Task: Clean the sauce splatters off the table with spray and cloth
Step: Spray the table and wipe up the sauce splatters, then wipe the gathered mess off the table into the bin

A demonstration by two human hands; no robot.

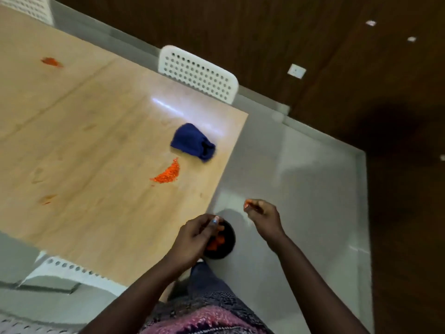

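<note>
A crumpled blue cloth (192,142) lies on the light wooden table (96,141) near its right edge. Just below it is a thick orange sauce splatter (167,174). A second orange splatter (51,61) sits far left, and a faint smear (48,200) lies lower left. My left hand (195,237) grips a small dark bowl (227,244) of orange sauce just past the table's corner. Beside the table, over the floor, my right hand (262,218) hovers with curled fingers and orange sauce on the fingertips. No spray bottle is in view.
A white perforated chair (199,73) stands at the table's far side, another (72,271) at the near side, a third (31,6) top left. Grey floor (301,177) lies right of the table, bounded by a dark wooden wall (361,92).
</note>
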